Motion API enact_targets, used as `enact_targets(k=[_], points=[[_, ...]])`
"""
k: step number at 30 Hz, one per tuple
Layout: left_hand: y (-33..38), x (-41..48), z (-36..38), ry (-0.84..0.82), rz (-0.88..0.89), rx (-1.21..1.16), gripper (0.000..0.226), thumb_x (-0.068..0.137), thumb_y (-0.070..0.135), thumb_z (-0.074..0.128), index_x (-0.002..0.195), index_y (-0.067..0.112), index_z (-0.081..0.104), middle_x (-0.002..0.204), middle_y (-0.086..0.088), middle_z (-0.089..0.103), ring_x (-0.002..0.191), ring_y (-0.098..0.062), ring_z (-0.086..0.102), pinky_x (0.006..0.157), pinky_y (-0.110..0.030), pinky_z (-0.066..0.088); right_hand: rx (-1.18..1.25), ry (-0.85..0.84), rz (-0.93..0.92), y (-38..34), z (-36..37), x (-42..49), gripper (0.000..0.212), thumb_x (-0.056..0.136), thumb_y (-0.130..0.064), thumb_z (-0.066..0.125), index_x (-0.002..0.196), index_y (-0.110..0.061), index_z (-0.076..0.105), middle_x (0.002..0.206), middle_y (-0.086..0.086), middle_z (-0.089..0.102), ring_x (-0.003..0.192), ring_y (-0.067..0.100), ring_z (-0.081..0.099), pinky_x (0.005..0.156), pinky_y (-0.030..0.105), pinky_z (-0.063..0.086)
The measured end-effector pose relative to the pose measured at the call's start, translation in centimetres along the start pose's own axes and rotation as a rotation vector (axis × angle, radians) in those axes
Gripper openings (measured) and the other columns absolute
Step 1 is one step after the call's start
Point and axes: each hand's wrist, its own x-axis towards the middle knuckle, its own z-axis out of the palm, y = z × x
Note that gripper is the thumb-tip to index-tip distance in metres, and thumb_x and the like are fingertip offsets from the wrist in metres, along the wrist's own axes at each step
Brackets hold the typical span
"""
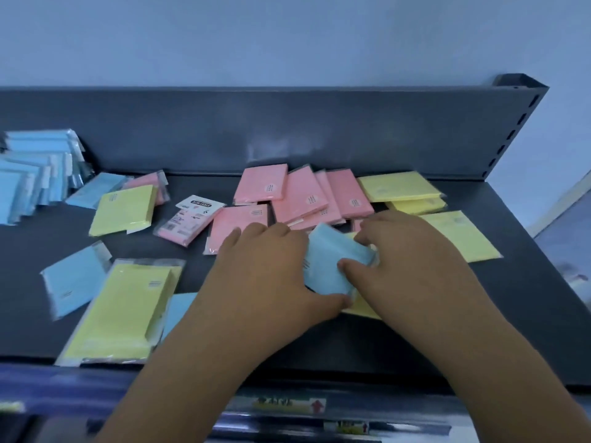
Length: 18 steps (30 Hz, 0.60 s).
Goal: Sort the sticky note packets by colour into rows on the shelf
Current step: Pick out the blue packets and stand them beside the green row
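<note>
A plain pale wall (287, 36) is filling the top of the frame, looking bluish in dim, cool light. Below it a dark grey metal shelf (319, 350) is stretching across the middle, its back panel (319, 129) ending upper right in a slotted post (513, 132). A label strip (287, 406) is running along the bottom edge.

front right: we are seeing the dark grey metal shelf (537, 314) lying bare | mid-left: we are finding an open patch before the white-labelled pink packet (188, 222) | back left: leaning light blue wrapped packets (32, 174) are blocking | centre back: overlapping pink packets (297, 196) are crowding | rear: upright grey panel (287, 129) is closing
</note>
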Motion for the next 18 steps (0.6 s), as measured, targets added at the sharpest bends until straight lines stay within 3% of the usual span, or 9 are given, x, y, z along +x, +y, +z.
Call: enact_targets(k=[2, 5, 8, 12, 16, 18], points=[[0.4, -0.3, 0.2, 0.013, -0.021, -0.053, 0.061, 0.062, 0.080, 0.056, 0.103, 0.035, 0.058, 0.095, 0.015, 0.053, 0.093, -0.014, 0.048, 0.085, -0.036, 0.045, 0.092, 0.058, -0.005, 0.0, 0.0, -0.1, 0.018, 0.086, -0.039, 0.070, 0.094, -0.024, 0.066, 0.098, -0.006, 0.058, 0.091, 0.015, 0.051, 0.073, 0.031, 0.032], [0.9, -1.0, 0.3, 0.085, -0.047, -0.155, 0.069, 0.065, 0.073, 0.062, 0.121, 0.033, 0.055, 0.110, 0.015, 0.056, 0.102, -0.014, 0.051, 0.090, -0.037, 0.048, 0.449, 0.152, 0.108, 0.4, -0.4, 0.0, 0.007, 0.083, -0.030, 0.077, 0.088, -0.026, 0.074, 0.087, -0.011, 0.071, 0.081, 0.012, 0.064, 0.077, 0.033, 0.052], [1.0, -1.6, 0.2, 0.211, -0.076, -0.292, 0.067, 0.070, 0.068, 0.068, 0.126, 0.034, 0.054, 0.114, 0.017, 0.057, 0.104, -0.008, 0.055, 0.088, -0.034, 0.050, 0.799, 0.176, 0.146, 0.2, -1.0, 0.2, 0.008, 0.077, -0.031, 0.077, 0.085, -0.031, 0.076, 0.074, -0.009, 0.075, 0.072, 0.015, 0.072, 0.074, 0.047, 0.062], [-0.6, -2.0, -1.3, 0.342, -0.142, -0.727, 0.035, 0.081, 0.045, 0.076, 0.112, 0.036, 0.064, 0.096, 0.016, 0.067, 0.087, -0.001, 0.065, 0.077, -0.030, 0.056, 0.978, 0.192, 0.059, -0.9, -2.0, 0.5, 0.011, 0.088, -0.016, 0.075, 0.086, -0.026, 0.080, 0.081, -0.004, 0.078, 0.074, 0.018, 0.074, 0.071, 0.044, 0.065], [-3.9, -2.8, -3.8, 0.323, -0.155, -1.020, 0.010, 0.087, 0.019, 0.076, 0.095, 0.025, 0.075, 0.089, 0.004, 0.075, 0.080, -0.020, 0.071, 0.076, -0.039, 0.060, 1.173, 0.106, 0.014, -3.8, -2.7, 0.8, 0.014, 0.091, -0.008, 0.072, 0.089, -0.019, 0.081, 0.085, 0.002, 0.080, 0.080, 0.019, 0.075, 0.068, 0.031, 0.061], [-6.1, -3.4, -5.0, 0.295, -0.121, -1.148, 0.009, 0.086, 0.011, 0.075, 0.094, 0.015, 0.075, 0.092, -0.006, 0.077, 0.080, -0.024, 0.073, 0.070, -0.030, 0.058, 1.198, 0.087, 0.021, -5.8, -2.5, 1.1, 0.012, 0.092, -0.009, 0.072, 0.091, -0.017, 0.081, 0.087, 0.004, 0.080, 0.084, 0.024, 0.077, 0.072, 0.036, 0.062]])
